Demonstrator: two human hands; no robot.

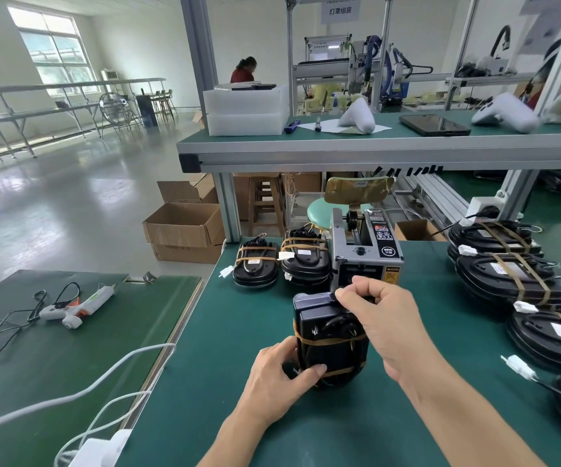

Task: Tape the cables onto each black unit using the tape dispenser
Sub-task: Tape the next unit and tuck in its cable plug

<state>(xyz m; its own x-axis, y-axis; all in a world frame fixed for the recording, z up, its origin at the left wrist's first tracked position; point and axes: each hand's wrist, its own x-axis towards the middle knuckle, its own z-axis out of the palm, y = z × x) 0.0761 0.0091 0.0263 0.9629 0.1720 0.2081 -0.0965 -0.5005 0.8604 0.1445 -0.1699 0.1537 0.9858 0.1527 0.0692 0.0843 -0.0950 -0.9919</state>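
Observation:
A black unit (326,326) with a coiled cable on top stands on the green table (225,382) in front of me, with two brown tape bands across it. My left hand (282,382) grips its near left side. My right hand (383,318) reaches over its far end with thumb and forefinger pinched right at the mouth of the grey tape dispenser (365,254); what they pinch is hidden. Two taped units (255,266) (306,261) lie left of the dispenser.
A row of taped black units (508,274) runs down the right side of the table. A glue gun (77,303) with its cord lies on the lower left bench. White cables (104,379) cross the gap. Cardboard boxes (184,227) stand on the floor. A person sits far back.

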